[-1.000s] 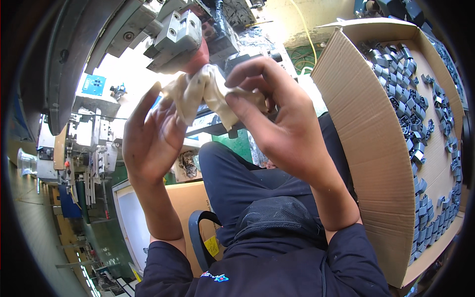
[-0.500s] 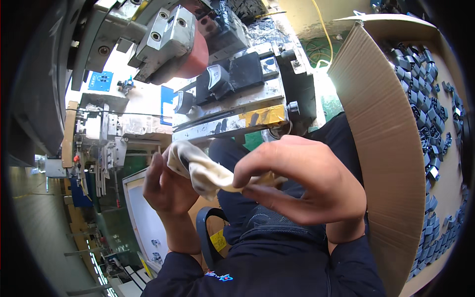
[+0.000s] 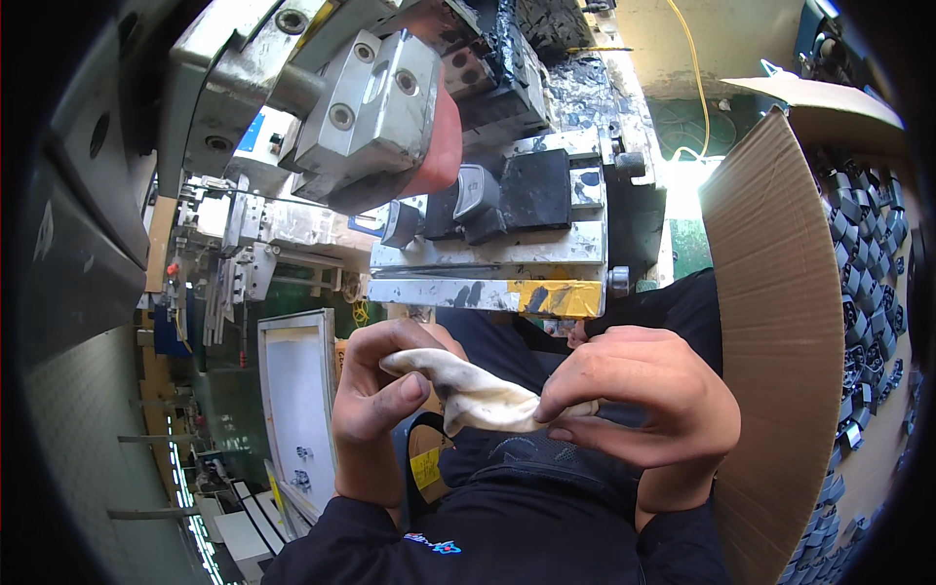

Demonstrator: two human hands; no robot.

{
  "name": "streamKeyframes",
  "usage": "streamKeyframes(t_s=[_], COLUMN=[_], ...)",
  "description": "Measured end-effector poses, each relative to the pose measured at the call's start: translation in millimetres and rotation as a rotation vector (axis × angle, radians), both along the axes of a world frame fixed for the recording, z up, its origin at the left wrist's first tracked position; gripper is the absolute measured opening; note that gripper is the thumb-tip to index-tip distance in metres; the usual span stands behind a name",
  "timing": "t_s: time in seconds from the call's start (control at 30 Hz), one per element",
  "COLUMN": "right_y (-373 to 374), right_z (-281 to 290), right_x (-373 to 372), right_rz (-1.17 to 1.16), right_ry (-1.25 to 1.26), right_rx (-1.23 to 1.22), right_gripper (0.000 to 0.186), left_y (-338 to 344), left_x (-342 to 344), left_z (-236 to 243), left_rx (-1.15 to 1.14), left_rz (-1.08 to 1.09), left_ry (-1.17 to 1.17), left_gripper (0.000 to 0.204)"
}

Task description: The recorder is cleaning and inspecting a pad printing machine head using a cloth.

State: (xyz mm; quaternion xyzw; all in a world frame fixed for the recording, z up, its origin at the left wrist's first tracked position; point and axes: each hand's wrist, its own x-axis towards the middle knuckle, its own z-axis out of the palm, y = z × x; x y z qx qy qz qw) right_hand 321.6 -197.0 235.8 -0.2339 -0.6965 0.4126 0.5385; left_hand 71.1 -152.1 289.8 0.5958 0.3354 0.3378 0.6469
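Note:
A crumpled cream-coloured cloth [image 3: 480, 392], smudged with dark marks, is stretched between my two hands above my lap. My left hand [image 3: 385, 382] pinches its left end, with the thumb below and the fingers bent over behind. The right end lies between the thumb and forefinger of my right hand [image 3: 645, 395]. Just beyond my hands is the metal bed of a machine [image 3: 439, 291], with yellow tape on its front edge. On that bed a small grey curved plastic part [image 3: 476, 192] sits on a black fixture [image 3: 536, 190].
A red pad [image 3: 441, 146] under a bolted metal head [image 3: 375, 102] hangs over the bed's left side. At my right stands a cardboard box [image 3: 775, 322] with many grey plastic parts [image 3: 863, 292] beyond its wall. A white framed panel [image 3: 297, 400] leans at my left.
The view has shifted, so the machine appears lower and farther right. The cloth is now drawn out flatter between my hands, and my left thumb has come round onto its near side.

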Motion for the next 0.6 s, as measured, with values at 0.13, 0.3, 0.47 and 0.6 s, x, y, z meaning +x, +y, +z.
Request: streamKeyframes(t_s=[0.13, 0.3, 0.47, 0.6], right_y=[3, 5, 7, 4], right_z=[-6, -26, -22, -24], right_x=[8, 3, 11, 11], right_rz=[0.082, 0.114, 0.217, 0.204], right_ry=[0.149, 0.393, 0.327, 0.330], right_rx=[-0.052, -0.027, -0.060, -0.018], right_gripper=[0.023, 0.021, 0.017, 0.015], left_y=[-6, 2, 18, 33], left_x=[7, -1, 1, 4], left_z=[8, 17, 37, 42], left_rx=[0.083, 0.292, 0.176, 0.042], left_rz=[0.078, 0.054, -0.174, -0.331], left_ry=[0.036, 0.014, -0.051, -0.065], left_gripper=[0.029, 0.024, 0.025, 0.023])
